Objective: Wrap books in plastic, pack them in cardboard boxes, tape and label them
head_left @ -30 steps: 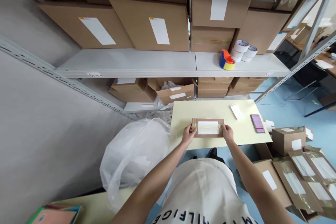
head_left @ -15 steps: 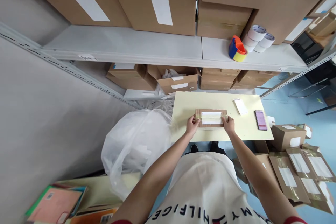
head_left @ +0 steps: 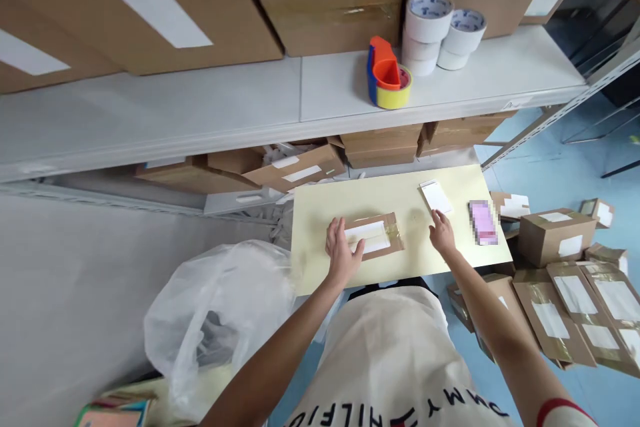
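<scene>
A small taped cardboard box (head_left: pixel 395 232) with a white label on top lies slightly turned on the pale yellow table (head_left: pixel 313 203). Over the box's left end rests my left hand (head_left: pixel 344 252), its thumb spread from the fingers and lying near the label. My right hand (head_left: pixel 443 235) is away from the box, its fingers stretched forward to the near edge of a white paper pad (head_left: pixel 436 196). Whether those fingertips touch the pad I cannot tell. Nothing shows in the right hand.
A phone (head_left: pixel 483 222) lies at the table's right. The shelf ahead carries a tape dispenser (head_left: pixel 387 77), white tape rolls (head_left: pixel 429 20) and large boxes. A clear plastic bag (head_left: pixel 220 307) bulges at the left. Several labelled boxes (head_left: pixel 555 237) are piled on the floor at right.
My right hand has let go of the box and moved right to the paper pad. My left hand has shifted onto the box's left end. The view has swung right.
</scene>
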`<state>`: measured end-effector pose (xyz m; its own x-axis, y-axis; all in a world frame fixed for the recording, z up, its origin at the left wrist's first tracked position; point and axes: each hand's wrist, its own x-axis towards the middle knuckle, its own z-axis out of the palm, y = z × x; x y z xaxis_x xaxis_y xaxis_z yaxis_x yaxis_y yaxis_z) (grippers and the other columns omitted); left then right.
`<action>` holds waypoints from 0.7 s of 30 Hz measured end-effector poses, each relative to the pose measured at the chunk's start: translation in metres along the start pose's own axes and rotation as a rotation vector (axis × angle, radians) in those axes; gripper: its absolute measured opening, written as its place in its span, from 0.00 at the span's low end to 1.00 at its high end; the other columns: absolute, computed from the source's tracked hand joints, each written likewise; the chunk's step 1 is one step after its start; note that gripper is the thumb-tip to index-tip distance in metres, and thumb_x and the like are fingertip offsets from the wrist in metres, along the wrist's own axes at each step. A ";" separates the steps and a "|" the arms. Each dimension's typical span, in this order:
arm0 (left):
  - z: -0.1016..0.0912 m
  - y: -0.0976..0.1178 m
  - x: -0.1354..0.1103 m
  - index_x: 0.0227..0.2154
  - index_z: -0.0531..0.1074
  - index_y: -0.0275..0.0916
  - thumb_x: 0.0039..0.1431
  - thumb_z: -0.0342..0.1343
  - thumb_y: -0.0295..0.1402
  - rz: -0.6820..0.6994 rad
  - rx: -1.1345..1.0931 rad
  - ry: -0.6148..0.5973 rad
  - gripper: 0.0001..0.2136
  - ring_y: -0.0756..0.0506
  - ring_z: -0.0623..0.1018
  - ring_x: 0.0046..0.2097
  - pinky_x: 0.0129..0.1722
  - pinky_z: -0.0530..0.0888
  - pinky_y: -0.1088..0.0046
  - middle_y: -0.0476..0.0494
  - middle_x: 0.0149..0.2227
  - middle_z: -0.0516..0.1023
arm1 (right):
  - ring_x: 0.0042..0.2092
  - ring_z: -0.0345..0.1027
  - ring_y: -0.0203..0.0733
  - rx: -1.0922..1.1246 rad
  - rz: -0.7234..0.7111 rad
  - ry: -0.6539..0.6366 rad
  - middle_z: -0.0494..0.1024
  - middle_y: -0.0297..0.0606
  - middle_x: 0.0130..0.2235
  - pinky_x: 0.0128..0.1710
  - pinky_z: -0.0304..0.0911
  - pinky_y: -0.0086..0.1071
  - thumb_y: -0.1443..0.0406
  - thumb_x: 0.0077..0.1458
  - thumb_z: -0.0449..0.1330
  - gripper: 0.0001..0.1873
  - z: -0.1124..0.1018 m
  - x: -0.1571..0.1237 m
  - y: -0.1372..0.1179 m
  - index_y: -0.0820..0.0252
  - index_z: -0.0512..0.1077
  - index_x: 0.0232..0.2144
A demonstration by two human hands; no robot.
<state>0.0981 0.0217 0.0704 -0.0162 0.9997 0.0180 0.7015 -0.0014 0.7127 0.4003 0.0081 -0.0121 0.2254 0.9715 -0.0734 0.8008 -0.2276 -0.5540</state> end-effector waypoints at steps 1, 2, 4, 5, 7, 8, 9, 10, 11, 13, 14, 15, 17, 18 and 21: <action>0.004 0.014 0.006 0.62 0.56 0.39 0.56 0.57 0.36 0.042 0.027 -0.039 0.31 0.32 0.53 0.68 0.65 0.53 0.47 0.30 0.66 0.55 | 0.65 0.55 0.59 -0.081 -0.028 -0.046 0.64 0.57 0.62 0.62 0.54 0.55 0.68 0.58 0.49 0.29 -0.006 0.013 0.015 0.68 0.61 0.62; 0.010 0.028 0.013 0.62 0.57 0.39 0.57 0.56 0.36 0.083 0.045 -0.076 0.30 0.33 0.53 0.68 0.65 0.53 0.47 0.31 0.66 0.55 | 0.66 0.51 0.58 -0.144 -0.062 -0.106 0.62 0.56 0.64 0.63 0.52 0.56 0.72 0.56 0.48 0.31 -0.012 0.026 0.028 0.68 0.59 0.63; 0.027 0.054 0.028 0.61 0.59 0.40 0.58 0.56 0.36 0.143 0.058 -0.137 0.29 0.34 0.52 0.69 0.65 0.54 0.49 0.32 0.66 0.55 | 0.68 0.49 0.56 -0.225 -0.146 -0.234 0.60 0.52 0.66 0.64 0.49 0.56 0.76 0.54 0.46 0.34 -0.019 0.047 0.048 0.65 0.58 0.64; 0.036 0.066 0.036 0.60 0.60 0.40 0.58 0.57 0.36 0.161 0.059 -0.164 0.28 0.34 0.52 0.69 0.65 0.54 0.49 0.33 0.66 0.55 | 0.67 0.50 0.55 -0.248 -0.187 -0.285 0.61 0.50 0.66 0.64 0.49 0.57 0.77 0.54 0.46 0.35 -0.021 0.054 0.056 0.63 0.58 0.64; 0.056 0.086 0.049 0.58 0.64 0.40 0.57 0.57 0.36 0.189 0.060 -0.223 0.25 0.33 0.52 0.69 0.65 0.54 0.49 0.34 0.66 0.57 | 0.66 0.53 0.53 -0.281 -0.250 -0.347 0.63 0.47 0.64 0.63 0.50 0.56 0.78 0.54 0.45 0.34 -0.023 0.061 0.065 0.59 0.60 0.63; 0.066 0.093 0.054 0.56 0.66 0.41 0.57 0.58 0.36 0.196 0.062 -0.254 0.23 0.33 0.53 0.69 0.65 0.54 0.49 0.35 0.65 0.58 | 0.65 0.55 0.53 -0.297 -0.275 -0.363 0.65 0.47 0.64 0.62 0.51 0.55 0.78 0.55 0.45 0.33 -0.025 0.061 0.068 0.58 0.61 0.62; 0.075 0.098 0.057 0.55 0.67 0.41 0.57 0.58 0.35 0.198 0.064 -0.284 0.22 0.33 0.53 0.69 0.64 0.55 0.49 0.35 0.65 0.59 | 0.64 0.57 0.53 -0.315 -0.300 -0.374 0.66 0.48 0.63 0.61 0.53 0.53 0.78 0.55 0.45 0.32 -0.027 0.060 0.071 0.58 0.63 0.61; 0.083 0.102 0.059 0.54 0.68 0.42 0.57 0.59 0.35 0.195 0.065 -0.312 0.21 0.34 0.54 0.68 0.64 0.56 0.50 0.36 0.65 0.60 | 0.63 0.59 0.53 -0.333 -0.328 -0.385 0.67 0.49 0.62 0.59 0.54 0.51 0.78 0.56 0.45 0.31 -0.029 0.059 0.072 0.59 0.65 0.59; 0.090 0.104 0.061 0.53 0.69 0.42 0.56 0.59 0.35 0.187 0.066 -0.338 0.21 0.34 0.56 0.68 0.64 0.57 0.50 0.37 0.64 0.62 | 0.61 0.61 0.52 -0.352 -0.356 -0.396 0.69 0.50 0.60 0.57 0.56 0.48 0.78 0.56 0.45 0.29 -0.032 0.058 0.073 0.60 0.66 0.58; 0.100 0.106 0.061 0.52 0.71 0.42 0.56 0.59 0.35 0.165 0.064 -0.390 0.20 0.35 0.59 0.66 0.63 0.59 0.52 0.37 0.62 0.64 | 0.58 0.64 0.51 -0.381 -0.412 -0.422 0.72 0.51 0.57 0.52 0.58 0.44 0.78 0.57 0.45 0.26 -0.037 0.058 0.075 0.61 0.69 0.54; 0.103 0.105 0.061 0.51 0.71 0.42 0.56 0.59 0.36 0.155 0.058 -0.415 0.19 0.36 0.61 0.65 0.62 0.61 0.53 0.37 0.62 0.66 | 0.57 0.65 0.50 -0.384 -0.435 -0.439 0.74 0.51 0.55 0.50 0.59 0.43 0.78 0.57 0.46 0.25 -0.040 0.060 0.076 0.61 0.71 0.52; 0.106 0.105 0.061 0.51 0.72 0.42 0.56 0.60 0.36 0.145 0.048 -0.439 0.19 0.36 0.63 0.64 0.62 0.62 0.54 0.37 0.61 0.67 | 0.55 0.67 0.49 -0.379 -0.454 -0.457 0.76 0.51 0.53 0.49 0.58 0.41 0.78 0.57 0.46 0.24 -0.042 0.062 0.077 0.61 0.72 0.49; 0.109 0.104 0.062 0.50 0.72 0.41 0.55 0.60 0.35 0.123 0.020 -0.479 0.18 0.38 0.66 0.62 0.61 0.64 0.56 0.37 0.58 0.69 | 0.49 0.71 0.48 -0.357 -0.471 -0.491 0.79 0.50 0.47 0.47 0.58 0.40 0.79 0.55 0.47 0.22 -0.046 0.068 0.079 0.60 0.75 0.43; 0.111 0.104 0.063 0.49 0.73 0.41 0.55 0.60 0.35 0.110 0.003 -0.492 0.18 0.38 0.68 0.61 0.61 0.65 0.57 0.38 0.57 0.71 | 0.45 0.72 0.47 -0.348 -0.466 -0.498 0.80 0.49 0.43 0.46 0.57 0.39 0.79 0.55 0.48 0.20 -0.047 0.071 0.080 0.61 0.76 0.40; 0.115 0.108 0.067 0.48 0.74 0.41 0.54 0.60 0.33 0.052 -0.062 -0.518 0.17 0.39 0.71 0.58 0.60 0.67 0.60 0.39 0.54 0.74 | 0.33 0.72 0.44 -0.322 -0.428 -0.446 0.81 0.46 0.32 0.41 0.56 0.38 0.76 0.57 0.49 0.17 -0.051 0.075 0.080 0.62 0.77 0.34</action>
<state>0.2546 0.0911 0.0682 0.3829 0.8791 -0.2838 0.6485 -0.0370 0.7603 0.5097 0.0599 -0.0200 -0.3406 0.8989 -0.2755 0.9089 0.2398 -0.3413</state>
